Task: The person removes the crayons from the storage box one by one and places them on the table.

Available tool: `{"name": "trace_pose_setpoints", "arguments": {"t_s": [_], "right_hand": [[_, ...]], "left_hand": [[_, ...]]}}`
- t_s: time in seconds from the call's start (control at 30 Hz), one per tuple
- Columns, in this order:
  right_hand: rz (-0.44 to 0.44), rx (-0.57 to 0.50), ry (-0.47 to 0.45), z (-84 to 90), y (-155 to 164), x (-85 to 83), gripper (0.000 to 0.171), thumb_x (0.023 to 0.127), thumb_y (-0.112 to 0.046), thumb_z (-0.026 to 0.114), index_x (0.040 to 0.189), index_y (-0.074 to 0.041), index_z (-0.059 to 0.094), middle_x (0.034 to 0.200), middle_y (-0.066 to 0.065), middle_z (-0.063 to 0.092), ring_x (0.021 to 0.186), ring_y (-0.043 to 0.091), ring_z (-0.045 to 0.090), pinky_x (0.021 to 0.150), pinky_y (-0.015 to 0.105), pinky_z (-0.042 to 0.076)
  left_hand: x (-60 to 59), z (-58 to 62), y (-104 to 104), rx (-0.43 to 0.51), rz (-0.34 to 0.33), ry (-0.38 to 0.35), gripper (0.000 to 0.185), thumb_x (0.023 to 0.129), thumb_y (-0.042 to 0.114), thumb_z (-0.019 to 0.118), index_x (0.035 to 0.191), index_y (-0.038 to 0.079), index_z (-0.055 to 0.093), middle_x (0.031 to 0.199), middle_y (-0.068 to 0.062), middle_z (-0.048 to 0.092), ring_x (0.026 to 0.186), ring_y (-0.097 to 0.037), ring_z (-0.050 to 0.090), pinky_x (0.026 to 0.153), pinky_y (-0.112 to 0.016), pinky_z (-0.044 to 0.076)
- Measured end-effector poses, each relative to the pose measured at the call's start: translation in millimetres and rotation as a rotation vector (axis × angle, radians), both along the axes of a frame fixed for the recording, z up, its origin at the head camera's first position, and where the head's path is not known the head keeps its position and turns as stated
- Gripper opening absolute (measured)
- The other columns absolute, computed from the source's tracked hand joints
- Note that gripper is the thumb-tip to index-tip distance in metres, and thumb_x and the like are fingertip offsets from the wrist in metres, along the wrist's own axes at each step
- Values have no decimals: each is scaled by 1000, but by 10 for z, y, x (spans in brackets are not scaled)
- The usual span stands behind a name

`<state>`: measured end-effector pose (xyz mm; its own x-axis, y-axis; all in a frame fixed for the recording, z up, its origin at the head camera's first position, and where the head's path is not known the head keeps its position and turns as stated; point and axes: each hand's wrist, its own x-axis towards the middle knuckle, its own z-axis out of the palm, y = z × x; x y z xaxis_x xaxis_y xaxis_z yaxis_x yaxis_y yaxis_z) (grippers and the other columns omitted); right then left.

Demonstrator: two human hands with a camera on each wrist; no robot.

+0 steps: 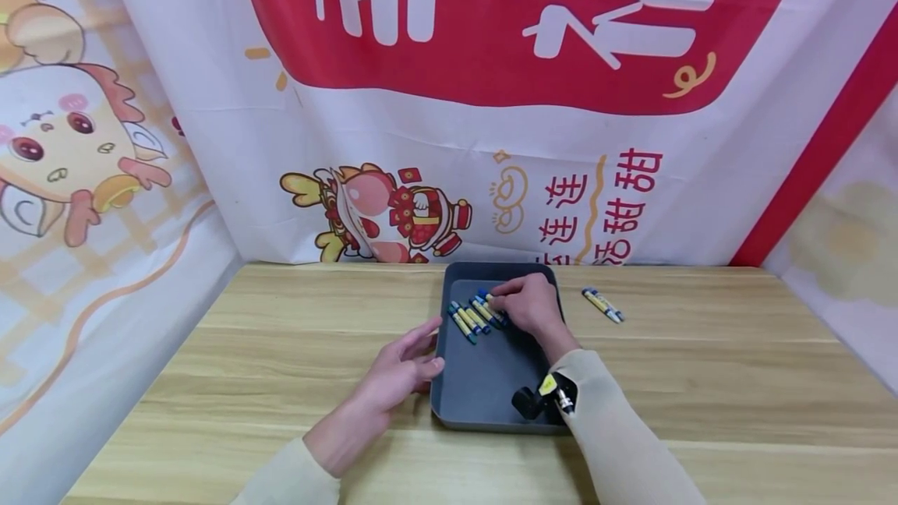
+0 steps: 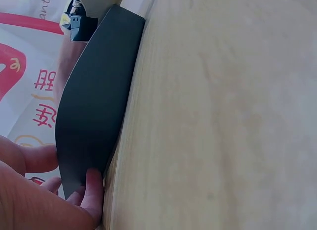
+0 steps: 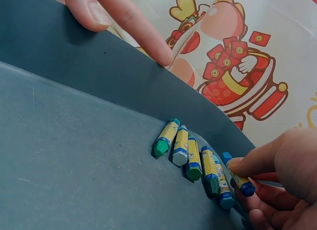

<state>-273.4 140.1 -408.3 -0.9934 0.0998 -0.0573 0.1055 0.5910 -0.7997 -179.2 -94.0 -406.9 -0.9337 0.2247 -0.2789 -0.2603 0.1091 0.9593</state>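
A dark grey tray lies on the wooden table. Several blue, green and yellow crayons lie side by side in its far part, seen close in the right wrist view as a row of crayons. My right hand reaches into the tray and pinches a blue-tipped crayon at the right end of the row. My left hand rests with straight fingers against the tray's left wall. Its fingertips show over the rim.
Two more crayons lie on the table to the right of the tray. Printed cloth walls close in the table at the back and both sides. A small camera sits on my right wrist.
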Motion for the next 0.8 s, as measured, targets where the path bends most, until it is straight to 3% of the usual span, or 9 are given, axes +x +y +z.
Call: {"name": "trace_pose_setpoints", "arguments": {"t_s": [0.23, 0.8], "right_hand": [[-18, -41, 32, 34, -23, 4, 16, 98, -24, 77, 109, -17, 85, 115, 7, 81, 106, 24, 68, 93, 41, 54], [-67, -157, 113, 69, -29, 19, 15, 99, -27, 75, 108, -19, 84, 111, 5, 80, 103, 23, 70, 92, 40, 55]], "left_hand": [[-9, -1, -11, -5, -7, -3, 67, 101, 4, 64, 162, 25, 46, 166, -19, 46, 146, -40, 54, 102, -42, 58], [-15, 6, -16, -4, -5, -3, 67, 101, 5, 66, 161, 26, 47, 166, -19, 46, 146, -40, 54, 103, -44, 57]]}}
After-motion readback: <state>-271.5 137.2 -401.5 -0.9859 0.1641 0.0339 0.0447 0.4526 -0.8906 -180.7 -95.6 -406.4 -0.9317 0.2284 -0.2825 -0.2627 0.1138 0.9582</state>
